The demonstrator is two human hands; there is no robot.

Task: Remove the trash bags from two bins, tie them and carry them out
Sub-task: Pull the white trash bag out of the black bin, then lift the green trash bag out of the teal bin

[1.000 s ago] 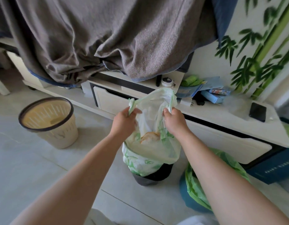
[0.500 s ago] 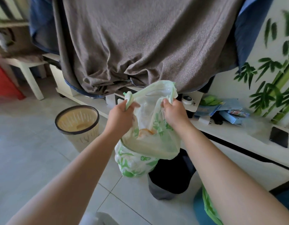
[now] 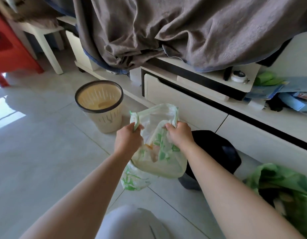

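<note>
A thin white trash bag (image 3: 158, 163) with green print hangs over the floor, with rubbish inside. My left hand (image 3: 127, 139) grips its left handle and my right hand (image 3: 179, 135) grips its right handle, holding the mouth apart. Just right of the bag stands a small black bin (image 3: 216, 152) with no liner in it. A cream slotted bin (image 3: 102, 106) with a dark rim stands further left, also without a bag. A green trash bag (image 3: 283, 183) lies open on the floor at the lower right.
A low white TV cabinet (image 3: 192, 104) runs along the back, draped with a grey blanket (image 3: 166, 28). Blue packets and clutter (image 3: 287, 97) lie on its right end. A red stool (image 3: 9, 49) and a white table leg (image 3: 51, 54) stand at the left. My knee (image 3: 132, 223) shows at the bottom.
The bag has come fully out of the black bin and moved left of it, lower over the floor. My view has tilted down and left.
</note>
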